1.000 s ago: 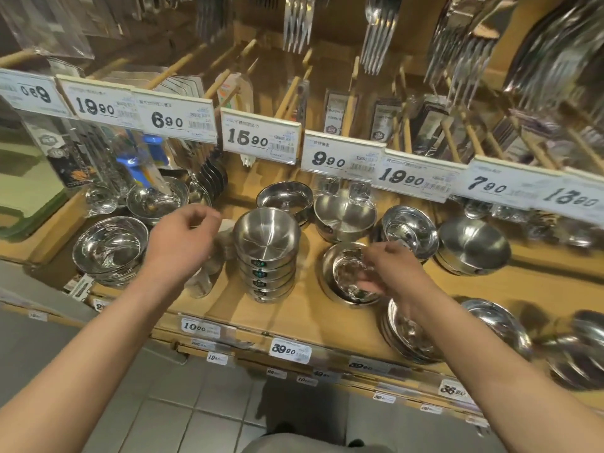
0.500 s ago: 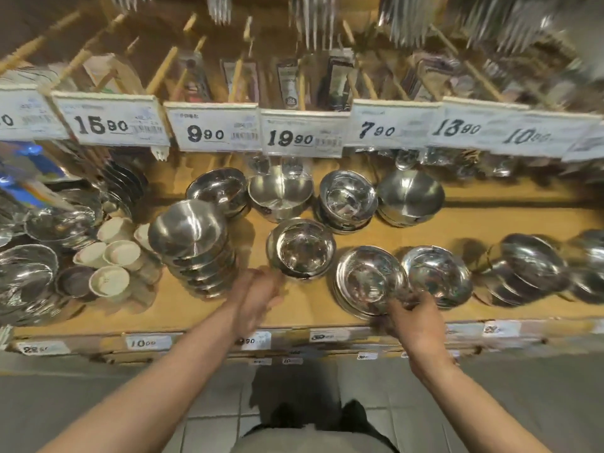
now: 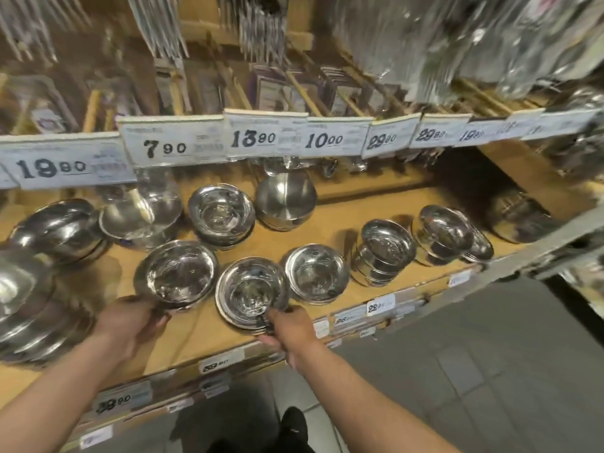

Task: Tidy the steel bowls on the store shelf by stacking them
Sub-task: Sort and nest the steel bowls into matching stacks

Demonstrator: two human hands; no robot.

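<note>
Bowls of steel, loose across the wooden shelf (image 3: pixel 330 220), most of them single or in short piles. Left hand (image 3: pixel 130 325) at the near rim of the front-left bowl (image 3: pixel 178 273), grip narrow, fingers curled under the rim and apparently holding it, though blur hides the fingertips. Right hand (image 3: pixel 289 326) pinching the near edge of the middle bowl (image 3: pixel 251 291), which seems to sit on one or two others beneath. Third bowl (image 3: pixel 315 273) just beside to the right, touching or nearly so; cannot tell which. Taller stack (image 3: pixel 384 253) further right, another leaning pile (image 3: pixel 447 235) beyond it.

Likely step: lifting one front bowl to nest it in its neighbour. Best done by raising the left-hand bowl straight up, clear of its neighbour's rim, then lowering it level and centred so the rims seat evenly. Worth checking sizes match first; a wider bowl on a narrower one rocks. Steadying the receiving pile with the right hand keeps it from skidding toward the shelf's front edge. Slow release, since polished steel slides and clatters. Price tags (image 3: pixel 173 147) overhead leave limited headroom, so a low lift.
</note>
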